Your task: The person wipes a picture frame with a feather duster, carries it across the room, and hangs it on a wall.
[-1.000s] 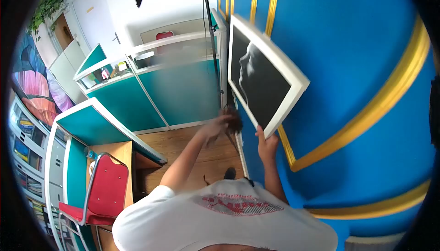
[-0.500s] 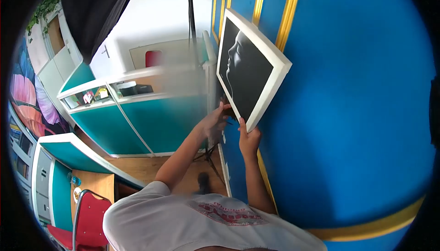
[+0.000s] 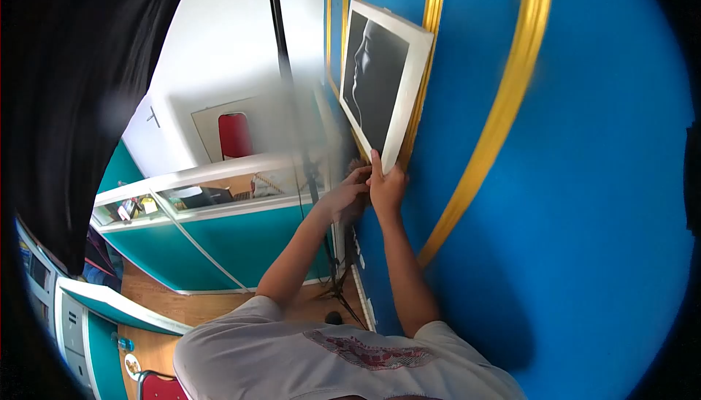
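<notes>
A white-framed picture (image 3: 377, 78) with a dark image of a face in profile hangs or leans close against the blue wall, tilted. My right hand (image 3: 387, 184) grips its bottom corner, thumb on the front of the frame. My left hand (image 3: 346, 197) is just left of it, near the same lower edge, its fingers bent toward the right hand. What the left fingers hold, if anything, is hidden. Something brown and blurred shows behind the left fingers.
The blue wall (image 3: 584, 181) with gold mouldings (image 3: 496, 115) runs along the right. A black stand (image 3: 281, 27) rises left of the picture, and black cloth (image 3: 66, 71) fills the upper left. Teal partitions (image 3: 248, 243) stand ahead; red chairs (image 3: 234, 135) are farther off.
The view has shifted. The picture and my right hand now appear higher and slightly to the left, with the frame seen more from the side. Both hands are closer together.
</notes>
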Demonstrator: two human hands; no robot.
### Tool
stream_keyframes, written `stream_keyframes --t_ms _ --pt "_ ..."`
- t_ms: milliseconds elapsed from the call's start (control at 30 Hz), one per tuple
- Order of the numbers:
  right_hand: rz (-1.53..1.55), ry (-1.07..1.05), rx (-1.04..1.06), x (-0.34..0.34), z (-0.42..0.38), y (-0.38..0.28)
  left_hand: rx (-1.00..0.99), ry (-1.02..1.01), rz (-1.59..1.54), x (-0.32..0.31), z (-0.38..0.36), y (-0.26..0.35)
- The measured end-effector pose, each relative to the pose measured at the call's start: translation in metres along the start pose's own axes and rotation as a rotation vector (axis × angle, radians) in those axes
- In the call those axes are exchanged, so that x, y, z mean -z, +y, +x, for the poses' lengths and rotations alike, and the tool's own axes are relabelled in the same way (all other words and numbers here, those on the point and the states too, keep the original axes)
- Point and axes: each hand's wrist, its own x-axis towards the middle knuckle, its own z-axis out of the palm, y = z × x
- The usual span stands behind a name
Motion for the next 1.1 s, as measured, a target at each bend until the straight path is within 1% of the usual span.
stream_keyframes --t_ms 33,100,233,300,333,400,467,533,600,633,700,733,767,800,833,900,933,967,1033,1067,1100 --pt "-0.001 0.004 0.002 -0.008 0.013 0.001 -0.001 -0.004 0.002 0.014 0.015 -0.005" --pt "-0.058 0.062 0.041 -0.023 0.036 0.002 -0.175 0.031 0.421 0.045 0.050 -0.023" --pt "-0.106 0.077 0.029 -0.058 0.059 0.008 -0.209 -0.047 0.386 0.053 0.072 0.000" --pt "-0.086 0.089 -0.010 -0.077 0.066 0.018 -0.447 0.007 0.642 0.061 0.089 -0.004" --pt "-0.003 0.075 -0.107 -0.083 0.068 0.017 -0.447 0.007 0.644 0.061 0.091 -0.001" --pt "-0.008 0.058 -0.138 -0.088 0.078 0.016 -0.504 0.036 0.565 0.059 0.094 0.004" --pt "-0.013 0.041 -0.172 -0.094 0.088 0.022 -0.538 0.070 0.574 0.064 0.108 -0.003" --pt "-0.045 0.126 0.027 -0.102 0.102 0.033 -0.575 0.107 0.584 0.061 0.117 -0.003" --pt "-0.051 0.143 0.038 -0.112 0.112 0.046 -0.559 0.145 0.400 0.047 0.114 0.005" --pt "-0.059 0.159 0.047 -0.116 0.118 0.051 -0.568 0.147 0.402 0.050 0.120 -0.001" --pt "-0.051 0.155 0.067 -0.117 0.120 0.058 -0.666 0.174 0.596 0.060 0.136 -0.014" --pt "-0.046 0.156 0.072 -0.120 0.121 0.058 -0.677 0.169 0.611 0.060 0.137 -0.009" --pt "-0.044 0.165 0.070 -0.119 0.122 0.055 -0.611 0.152 0.469 0.055 0.133 -0.008" --pt "0.030 0.163 0.033 -0.116 0.121 0.053 -0.538 0.136 0.319 0.051 0.131 -0.011" --pt "0.098 0.161 -0.001 -0.112 0.121 0.055 -0.537 0.126 0.312 0.051 0.134 -0.014" --pt "0.087 0.178 0.003 -0.114 0.118 0.063 -0.495 0.110 0.161 0.056 0.144 -0.023" --pt "0.089 0.193 0.004 -0.116 0.117 0.066 -0.521 0.169 0.291 0.059 0.150 -0.031" --pt "0.079 0.195 0.010 -0.114 0.114 0.063 -0.524 0.162 0.281 0.056 0.148 -0.033" --pt "0.217 0.087 -0.261 -0.111 0.104 0.059 -0.392 0.185 -0.049 0.051 0.144 -0.038" --pt "0.258 0.109 -0.201 -0.109 0.103 0.058 -0.372 0.195 -0.092 0.052 0.149 -0.043" --pt "0.253 0.111 -0.201 -0.108 0.104 0.057 -0.370 0.191 -0.096 0.053 0.152 -0.046"
